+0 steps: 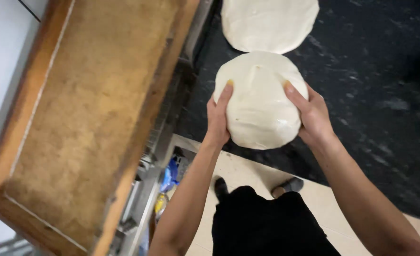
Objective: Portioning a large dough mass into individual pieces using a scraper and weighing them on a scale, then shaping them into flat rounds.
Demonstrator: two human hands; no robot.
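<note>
A round, pale mound of dough (pixel 260 97) rests near the front edge of a dark speckled counter (pixel 371 85). My left hand (pixel 218 116) presses against its left side with the fingers stretched upward. My right hand (pixel 312 114) cups its right side the same way, so both hands hold the dough between them. A second, flatter disc of dough (pixel 267 21) lies just behind it, touching or nearly touching its far edge.
A large, worn wooden tray (pixel 91 118) with a raised rim fills the left side. Below the counter edge are a tiled floor (pixel 243 173), my feet in dark shoes, and a metal rack (pixel 148 199) with small coloured items.
</note>
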